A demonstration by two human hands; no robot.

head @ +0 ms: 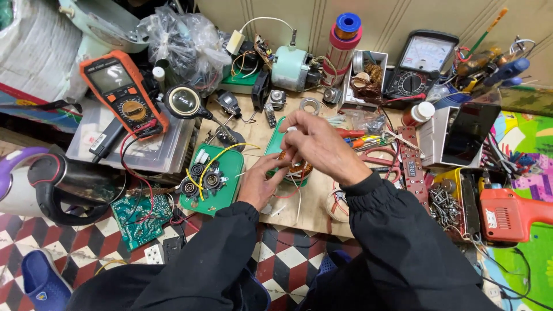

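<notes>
— What's nearest, below the fingers?

— Black sleeves, then the left hand [260, 185], its fingers curled around a small copper-wound coil [295, 168] that sits on the desk [315, 203] between both hands. A white wire trails down from it.

— And the right hand [324, 145]?

— Just above the coil, thumb and forefinger pressed together on something thin and pale at their tips; I can't tell what it is.

— What lies beside them?

— Left of the left fingers, a green board [214, 183] with black round parts and a yellow wire. Right of the right fingers, scissors [377, 158] and a brown circuit strip [410, 164].

— Farther out?

— Beyond the fingertips, a pale green motor [290, 68] and a red-and-blue spool [344, 43]. Far up-left an orange multimeter [124, 92]; far up-right an analog meter [419, 64]; at the right edge an orange drill [510, 214].
</notes>
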